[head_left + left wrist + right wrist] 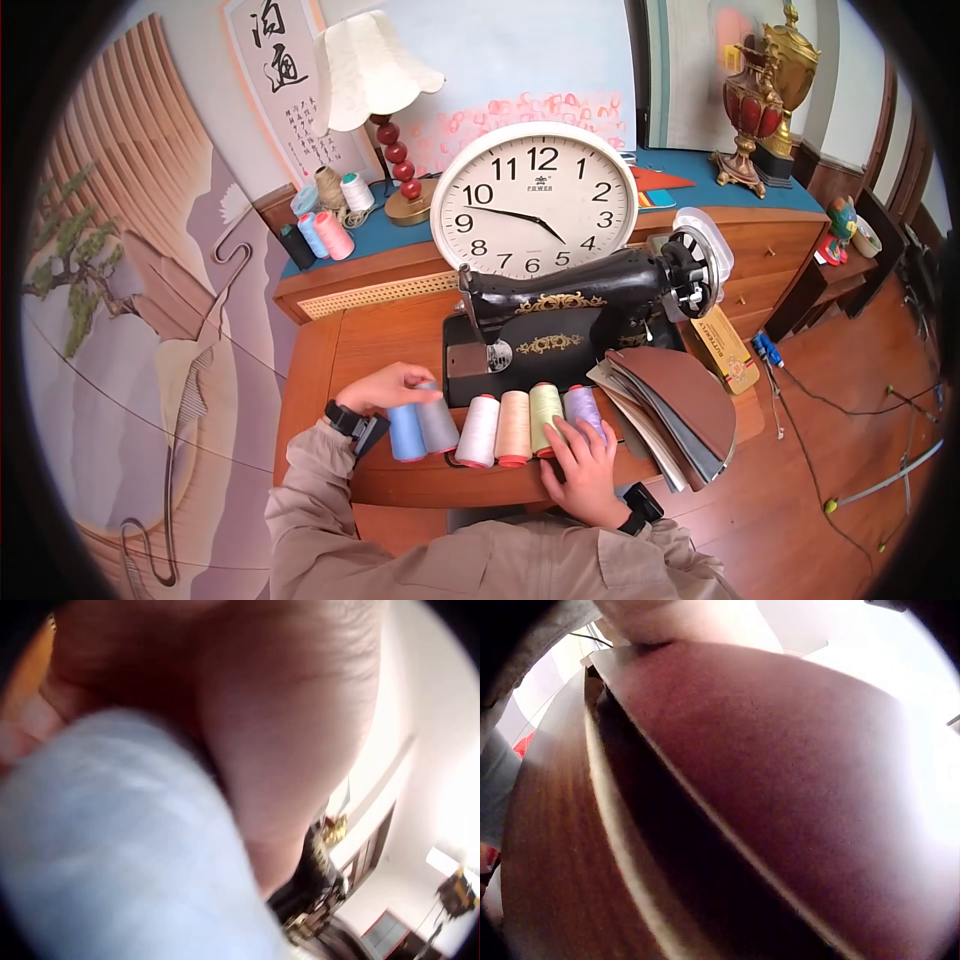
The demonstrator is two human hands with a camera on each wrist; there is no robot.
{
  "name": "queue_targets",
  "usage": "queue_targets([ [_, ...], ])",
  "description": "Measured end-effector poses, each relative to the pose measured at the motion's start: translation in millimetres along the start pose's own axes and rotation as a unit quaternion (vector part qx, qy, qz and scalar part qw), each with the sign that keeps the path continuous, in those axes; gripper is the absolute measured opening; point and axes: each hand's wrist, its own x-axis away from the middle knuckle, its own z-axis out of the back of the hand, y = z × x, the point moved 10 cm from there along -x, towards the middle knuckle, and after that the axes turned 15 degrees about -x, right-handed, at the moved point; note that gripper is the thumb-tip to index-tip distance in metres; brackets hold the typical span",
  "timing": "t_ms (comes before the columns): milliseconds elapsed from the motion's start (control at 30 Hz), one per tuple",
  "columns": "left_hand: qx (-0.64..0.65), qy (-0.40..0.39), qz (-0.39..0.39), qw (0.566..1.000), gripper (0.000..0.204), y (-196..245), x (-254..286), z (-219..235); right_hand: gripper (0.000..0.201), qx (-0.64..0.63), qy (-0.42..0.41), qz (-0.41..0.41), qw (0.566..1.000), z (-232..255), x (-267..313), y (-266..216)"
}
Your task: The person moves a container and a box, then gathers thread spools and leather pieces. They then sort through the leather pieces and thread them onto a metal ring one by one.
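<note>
Cone-shaped thread spools form a row in front of a black sewing machine (550, 315). My left hand (385, 388) holds the grey thread spool (438, 425) near its narrow top, beside a blue thread spool (406, 435). A pale bluish cone (120, 847) fills much of the left wrist view, close under that hand. My right hand (583, 470) rests with spread fingers against the green thread spool (545, 408) and the purple thread spool (580, 403). A white spool (479, 430) and a peach spool (513, 428) stand between the hands.
Half-round brown and grey sheets (680, 410) fan out right of my right hand; their brown face (780, 765) fills the right wrist view. Behind the machine are a wall clock (535, 200), a lamp (380, 75) and more spools (325, 235). Cables (830, 410) lie on the floor.
</note>
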Motion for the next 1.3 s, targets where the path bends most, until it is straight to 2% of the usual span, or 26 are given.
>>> queue_targets([
  [33, -0.028, 0.022, -0.060, 0.998, 0.030, -19, -19, 3, 0.057, -0.006, 0.000, -0.002, 1.000, 1, 1, 1],
  [67, -0.024, 0.023, -0.062, 0.998, 0.030, -20, -19, -2, 0.058, -0.013, -0.001, -0.003, 1.000, 1, 1, 1],
  [133, -0.188, 0.132, -0.127, 0.965, 0.032, -1, -20, 3, 0.057, -0.006, 0.007, -0.017, 1.000, 8, 0, 3],
  [267, -0.207, 0.148, -0.119, 0.960, 0.030, 14, -16, -17, 0.059, 0.044, 0.025, -0.035, 0.998, 17, 2, 17],
  [433, -0.279, 0.185, -0.147, 0.931, 0.032, 20, -11, -22, 0.057, 0.060, 0.013, -0.037, 0.997, 16, 2, 20],
  [533, -0.287, 0.238, -0.157, 0.915, 0.037, 25, -6, 10, 0.056, 0.059, 0.017, -0.044, 0.997, 15, 0, 19],
  [567, -0.219, 0.259, -0.134, 0.931, 0.037, 23, -7, 32, 0.055, 0.060, 0.017, -0.044, 0.997, 15, 1, 19],
  [600, -0.190, 0.308, -0.126, 0.924, 0.034, 25, -5, 58, 0.055, 0.066, 0.019, -0.040, 0.997, 15, 0, 18],
  [667, -0.159, 0.429, -0.130, 0.880, 0.029, 19, -2, 122, 0.055, 0.068, 0.018, -0.046, 0.996, 15, -1, 18],
  [700, -0.155, 0.544, -0.181, 0.804, 0.028, 22, 14, 155, 0.055, 0.069, 0.018, -0.044, 0.997, 15, -1, 17],
  [733, -0.223, 0.618, -0.177, 0.732, 0.029, 24, 25, 186, 0.055, 0.069, 0.020, -0.044, 0.996, 15, -1, 17],
  [767, -0.298, 0.683, -0.129, 0.654, 0.032, 27, 40, 212, 0.056, 0.069, 0.023, -0.046, 0.996, 15, -1, 17],
  [800, -0.308, 0.694, -0.086, 0.645, 0.038, 19, 40, 244, 0.056, 0.070, 0.026, -0.046, 0.996, 15, -1, 17],
  [867, -0.355, 0.728, -0.037, 0.585, 0.059, 14, 46, 289, 0.055, 0.072, 0.027, -0.048, 0.996, 15, -1, 18],
  [933, -0.382, 0.748, -0.018, 0.543, 0.068, 8, 42, 319, 0.055, 0.082, 0.032, -0.046, 0.995, 15, -2, 17],
  [967, -0.382, 0.748, -0.023, 0.543, 0.068, 1, 35, 330, 0.056, 0.080, 0.032, -0.047, 0.995, 15, -2, 17],
  [1033, -0.435, 0.696, 0.059, 0.567, 0.069, -17, 9, 352, 0.056, 0.081, 0.036, -0.052, 0.995, 16, -2, 18],
  [1067, -0.435, 0.696, 0.051, 0.570, 0.069, -17, 8, 357, 0.056, 0.081, 0.034, -0.054, 0.995, 16, -2, 17],
  [1133, -0.395, 0.611, 0.049, 0.684, 0.066, -31, -15, 364, 0.057, 0.085, 0.038, -0.064, 0.994, 17, -2, 18],
  [1167, -0.409, 0.614, 0.056, 0.672, 0.063, -27, -15, 361, 0.057, 0.083, 0.037, -0.060, 0.994, 17, -2, 17],
  [1300, -0.403, 0.588, 0.107, 0.694, 0.064, -30, -15, 367, 0.057, 0.081, 0.035, -0.055, 0.995, 17, -3, 16],
])
